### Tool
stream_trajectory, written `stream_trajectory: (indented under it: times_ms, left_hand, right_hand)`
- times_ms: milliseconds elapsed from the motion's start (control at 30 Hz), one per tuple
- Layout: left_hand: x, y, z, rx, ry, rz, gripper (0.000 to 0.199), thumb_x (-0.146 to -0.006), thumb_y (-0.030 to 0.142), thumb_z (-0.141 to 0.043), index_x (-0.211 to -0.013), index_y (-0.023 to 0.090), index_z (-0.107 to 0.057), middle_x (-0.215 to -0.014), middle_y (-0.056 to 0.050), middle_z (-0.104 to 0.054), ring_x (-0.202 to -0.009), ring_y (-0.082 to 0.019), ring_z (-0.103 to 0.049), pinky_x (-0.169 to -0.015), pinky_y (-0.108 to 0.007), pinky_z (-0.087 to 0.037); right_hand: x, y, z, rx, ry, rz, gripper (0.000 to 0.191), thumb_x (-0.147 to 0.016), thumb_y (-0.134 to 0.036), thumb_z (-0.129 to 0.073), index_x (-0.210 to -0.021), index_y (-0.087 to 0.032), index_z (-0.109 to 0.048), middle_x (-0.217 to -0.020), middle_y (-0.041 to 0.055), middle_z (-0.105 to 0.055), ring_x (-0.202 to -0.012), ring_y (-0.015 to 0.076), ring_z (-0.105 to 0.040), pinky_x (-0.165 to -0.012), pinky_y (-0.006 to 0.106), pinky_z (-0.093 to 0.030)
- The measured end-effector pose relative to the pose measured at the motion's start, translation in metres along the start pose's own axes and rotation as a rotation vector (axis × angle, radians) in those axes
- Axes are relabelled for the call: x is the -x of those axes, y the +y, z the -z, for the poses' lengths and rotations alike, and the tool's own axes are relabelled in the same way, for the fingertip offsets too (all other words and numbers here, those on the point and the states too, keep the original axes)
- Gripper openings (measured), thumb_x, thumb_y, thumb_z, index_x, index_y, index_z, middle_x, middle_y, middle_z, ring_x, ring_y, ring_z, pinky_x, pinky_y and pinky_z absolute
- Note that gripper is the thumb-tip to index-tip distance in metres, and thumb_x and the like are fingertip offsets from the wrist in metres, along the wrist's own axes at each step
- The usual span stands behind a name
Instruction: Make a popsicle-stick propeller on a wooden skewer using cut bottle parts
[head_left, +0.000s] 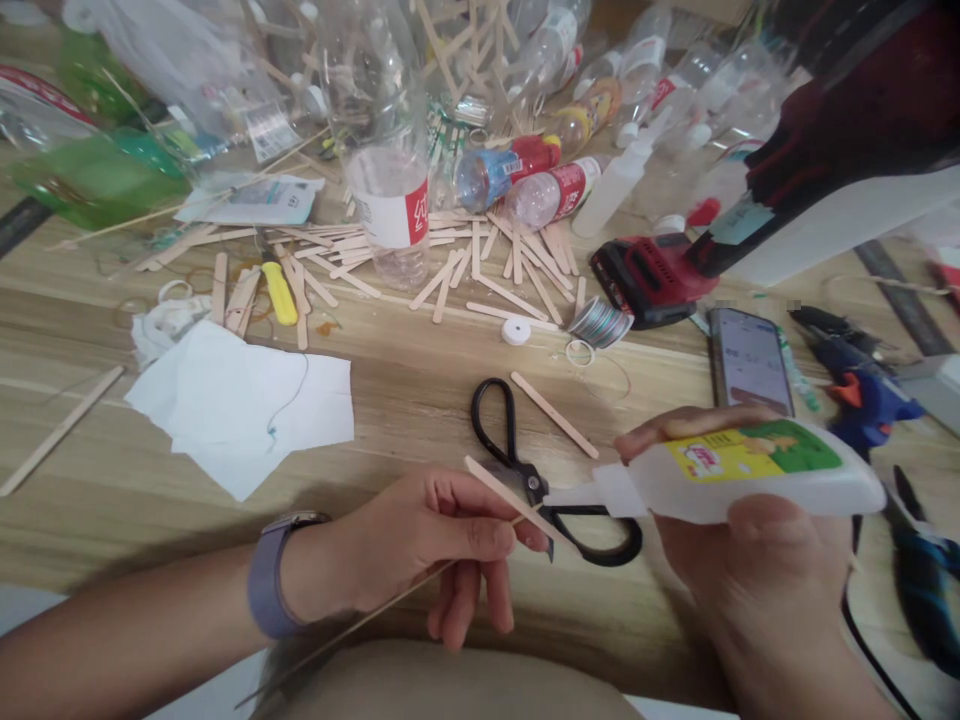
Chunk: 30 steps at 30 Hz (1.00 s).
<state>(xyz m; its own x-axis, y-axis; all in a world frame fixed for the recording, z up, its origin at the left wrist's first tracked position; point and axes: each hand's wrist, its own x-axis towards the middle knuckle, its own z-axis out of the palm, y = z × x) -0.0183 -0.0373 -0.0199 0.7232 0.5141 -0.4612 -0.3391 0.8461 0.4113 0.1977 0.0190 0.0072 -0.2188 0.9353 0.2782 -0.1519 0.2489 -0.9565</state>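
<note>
Between the thumb and fingers of my left hand [420, 530], a flat wooden craft stick [491, 485] and a thin wooden skewer [352, 628] are pinched. The skewer's tip meets the stick near its middle, and its long end slants down to the left. My right hand [757, 580] is wrapped round a white glue bottle [750, 462] with a yellow and green label, tipped on its side. Its nozzle points left and is at the joint of stick and skewer; whether it touches I cannot tell. Black-handled scissors [494, 425] lie beneath, partly hidden by the stick and nozzle.
One loose craft stick [555, 415] lies behind the scissors. White paper sheets [247, 405] are at left, a yellow-handled tool [280, 293] behind them. A red and black power tool [660, 275], a phone [750, 350] and pliers [922, 580] occupy the right. Plastic bottles [386, 200] crowd the back.
</note>
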Motion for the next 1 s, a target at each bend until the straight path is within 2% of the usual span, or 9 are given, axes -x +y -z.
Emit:
stream_trajectory:
  times_ms: [100,233,333,467,633,800,1000]
  left_hand:
    - [0.000,0.001,0.000,-0.020,-0.007,0.025,0.030,-0.077,0.041,-0.076,-0.094,0.016,-0.074,-0.065,-0.002,-0.073,-0.040,-0.009,-0.062,-0.033,-0.014,-0.042]
    - [0.000,0.000,0.000,-0.041,-0.020,0.052,0.032,-0.077,0.043,-0.075,-0.094,0.015,-0.073,-0.065,-0.003,-0.073,-0.039,-0.009,-0.061,-0.032,-0.014,-0.039]
    - [0.000,-0.002,0.001,-0.039,-0.007,0.042,0.032,-0.078,0.043,-0.074,-0.093,0.015,-0.073,-0.063,-0.002,-0.072,-0.038,-0.009,-0.060,-0.031,-0.014,-0.038]
    - [0.000,-0.003,0.000,-0.064,0.004,0.042,0.031,-0.079,0.043,-0.073,-0.092,0.015,-0.071,-0.061,0.000,-0.070,-0.037,-0.008,-0.058,-0.031,-0.014,-0.038]
    - [0.001,-0.001,-0.002,-0.088,0.024,0.043,0.028,-0.079,0.043,-0.073,-0.086,0.015,-0.069,-0.057,0.001,-0.068,-0.036,-0.007,-0.056,-0.031,-0.013,-0.035]
    - [0.000,-0.001,-0.002,-0.097,0.027,0.046,0.030,-0.077,0.044,-0.073,-0.084,0.015,-0.067,-0.056,0.003,-0.067,-0.035,-0.006,-0.054,-0.030,-0.014,-0.033]
    - [0.000,0.000,-0.002,-0.108,0.032,0.033,0.029,-0.077,0.043,-0.072,-0.083,0.015,-0.067,-0.054,0.003,-0.066,-0.034,-0.006,-0.053,-0.030,-0.014,-0.032]
  right_hand:
    - [-0.004,0.002,0.000,-0.017,-0.021,-0.071,0.024,-0.078,-0.040,-0.074,-0.097,-0.026,-0.070,-0.082,0.0019,-0.076,-0.066,0.0199,-0.071,-0.052,0.027,-0.057]
    - [-0.007,0.005,-0.001,-0.020,-0.046,-0.157,0.027,-0.077,-0.046,-0.073,-0.091,-0.024,-0.070,-0.074,0.0029,-0.075,-0.046,0.0152,-0.061,-0.033,0.022,-0.044]
    - [-0.007,0.007,-0.003,-0.016,-0.046,-0.179,0.027,-0.075,-0.046,-0.074,-0.089,-0.023,-0.071,-0.070,0.0025,-0.073,-0.039,0.0129,-0.053,-0.028,0.022,-0.039]
    - [-0.005,0.009,-0.003,-0.010,-0.075,-0.207,0.026,-0.077,-0.046,-0.073,-0.091,-0.023,-0.070,-0.072,0.0024,-0.073,-0.038,0.0123,-0.049,-0.029,0.023,-0.040]
    - [-0.001,0.010,-0.001,-0.001,-0.094,-0.219,0.028,-0.076,-0.047,-0.074,-0.094,-0.026,-0.069,-0.073,0.0019,-0.072,-0.041,0.0131,-0.051,-0.032,0.024,-0.042]
    - [0.003,0.008,-0.001,0.003,-0.059,-0.384,0.033,-0.077,-0.056,-0.071,-0.094,-0.029,-0.067,-0.077,0.0015,-0.071,-0.050,0.0144,-0.055,-0.040,0.025,-0.046]
    - [0.004,0.009,-0.004,-0.036,-0.061,-0.402,0.033,-0.076,-0.055,-0.072,-0.093,-0.027,-0.067,-0.080,0.0020,-0.069,-0.052,0.0135,-0.052,-0.044,0.026,-0.045]
